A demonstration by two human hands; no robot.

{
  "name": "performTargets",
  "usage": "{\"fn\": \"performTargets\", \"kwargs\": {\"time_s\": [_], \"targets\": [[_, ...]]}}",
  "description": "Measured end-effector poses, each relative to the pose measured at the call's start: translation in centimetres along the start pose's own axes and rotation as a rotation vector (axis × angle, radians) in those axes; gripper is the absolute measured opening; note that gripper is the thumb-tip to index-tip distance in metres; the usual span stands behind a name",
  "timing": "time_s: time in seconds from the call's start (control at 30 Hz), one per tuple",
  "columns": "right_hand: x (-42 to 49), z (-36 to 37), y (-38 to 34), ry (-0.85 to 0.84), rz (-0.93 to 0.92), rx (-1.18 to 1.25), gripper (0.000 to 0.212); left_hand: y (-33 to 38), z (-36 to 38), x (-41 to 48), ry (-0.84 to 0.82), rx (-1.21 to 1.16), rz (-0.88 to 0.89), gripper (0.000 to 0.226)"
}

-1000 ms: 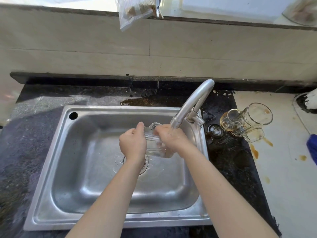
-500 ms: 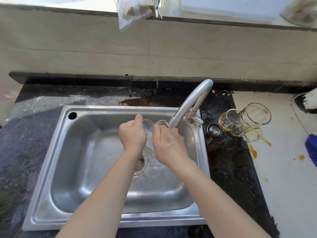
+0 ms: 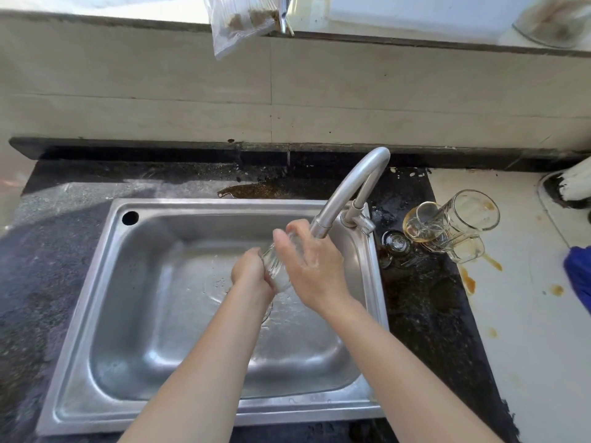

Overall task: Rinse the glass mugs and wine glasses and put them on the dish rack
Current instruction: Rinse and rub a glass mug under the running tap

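Observation:
A clear glass mug [image 3: 277, 270] is held tilted under the spout of the steel faucet [image 3: 347, 190], over the steel sink [image 3: 105, 276]. My left hand [image 3: 251, 274] grips its lower end. My right hand [image 3: 308, 260] wraps its upper part from the right. Much of the mug is hidden by my fingers. On the counter right of the faucet lie dirty glasses: a stained glass mug [image 3: 467, 225] on its side, a wine glass [image 3: 419, 220] against it, and a small upturned glass [image 3: 396, 243].
Brown spill marks stain the pale counter [image 3: 518, 314] at the right. A plastic bag [image 3: 240, 24] hangs over the ledge above. A blue object [image 3: 580, 279] sits at the right edge. Dark stone counter surrounds the sink.
The mug has been turned from lying across between my hands to a steeper tilt. My left hand dropped to its lower end and my right hand rose toward the spout.

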State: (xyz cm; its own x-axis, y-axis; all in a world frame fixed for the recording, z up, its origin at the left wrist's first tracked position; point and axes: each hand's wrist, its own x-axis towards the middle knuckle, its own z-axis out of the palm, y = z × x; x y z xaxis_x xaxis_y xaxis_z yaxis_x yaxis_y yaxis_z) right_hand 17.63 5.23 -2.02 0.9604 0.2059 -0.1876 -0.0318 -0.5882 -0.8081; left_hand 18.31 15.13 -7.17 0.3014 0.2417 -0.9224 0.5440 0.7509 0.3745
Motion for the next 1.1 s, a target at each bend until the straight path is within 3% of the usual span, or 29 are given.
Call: {"fn": "performTargets", "kwargs": {"time_s": [0.07,0.17,0.27,0.37,0.6,0.67,0.77,0.83,1.0,1.1], "targets": [[0.6,-0.2,0.0,0.029,0.149,0.257,0.033,-0.4,0.2,-0.8,-0.106,-0.005,-0.135,0.025],[1.0,0.0,-0.3,0.064,0.382,0.477,0.041,-1.2,0.8,-2.5,-0.240,0.050,-0.166,0.031],[1.2,0.7,-0.5,0.156,0.407,0.491,0.040,-1.4,0.8,-2.9,-0.308,0.038,-0.115,0.036],[1.7,0.9,-0.5,0.216,0.394,0.455,0.034,-1.7,0.9,-2.3,-0.235,0.137,-0.016,0.030],[1.8,0.5,0.1,0.272,0.277,0.296,0.036,-1.5,0.6,-2.7,-0.175,0.379,0.234,0.037],[1.6,-0.2,0.1,0.183,0.192,0.109,0.039,-1.6,0.2,-2.4,-0.189,0.399,0.207,0.040],[1.3,-1.8,-0.2,0.098,0.097,-0.275,0.067,-1.8,-0.2,-1.6,-0.211,0.369,0.109,0.047],[1.7,-2.2,0.3,0.131,0.013,-0.375,0.059,-1.7,-0.2,-1.6,-0.252,0.394,0.067,0.048],[1.8,-1.0,2.2,0.184,0.131,0.111,0.047,-0.5,0.4,-2.7,-0.404,0.558,0.150,0.039],[0.9,-1.0,1.6,0.263,0.207,0.227,0.044,-0.1,0.3,-3.0,-0.396,0.718,0.259,0.036]]}}
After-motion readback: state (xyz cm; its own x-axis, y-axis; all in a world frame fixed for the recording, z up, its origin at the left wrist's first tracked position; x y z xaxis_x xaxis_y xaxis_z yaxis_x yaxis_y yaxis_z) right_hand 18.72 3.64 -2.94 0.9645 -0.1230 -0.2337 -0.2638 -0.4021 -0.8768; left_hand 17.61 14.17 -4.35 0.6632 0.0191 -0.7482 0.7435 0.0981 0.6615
